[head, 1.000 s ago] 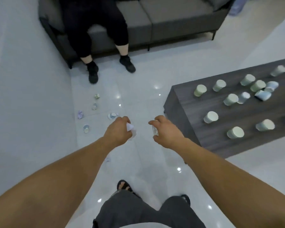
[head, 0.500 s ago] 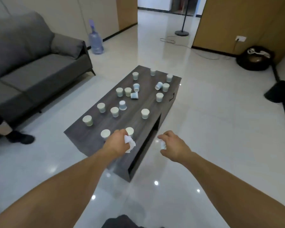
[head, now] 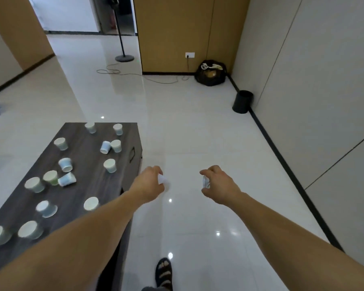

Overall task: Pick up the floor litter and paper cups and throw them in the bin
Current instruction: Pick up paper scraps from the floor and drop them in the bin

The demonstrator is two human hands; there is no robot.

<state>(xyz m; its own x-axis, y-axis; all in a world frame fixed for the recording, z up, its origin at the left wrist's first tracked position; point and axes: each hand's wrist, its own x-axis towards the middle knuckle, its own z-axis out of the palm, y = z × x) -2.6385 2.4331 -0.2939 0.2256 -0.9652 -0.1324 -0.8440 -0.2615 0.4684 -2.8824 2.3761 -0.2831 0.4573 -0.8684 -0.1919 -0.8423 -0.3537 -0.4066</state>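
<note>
My left hand is closed around a crumpled white piece of paper litter, held out over the floor beside the table's right edge. A second small crumpled piece of litter sits in the grip of my right hand, level with the left. The black bin stands far ahead on the right, against the wall. Several paper cups, pale green and pale blue, stand or lie on the dark wooden coffee table at the left.
A full black rubbish bag sits in the corner beyond the bin. A floor stand and a loose cable lie further back. My sandalled foot is on the glossy white tiles below.
The view has swung right, from the sofa and floor litter past the coffee table to the bin wall. Both hands keep hold of their litter.
</note>
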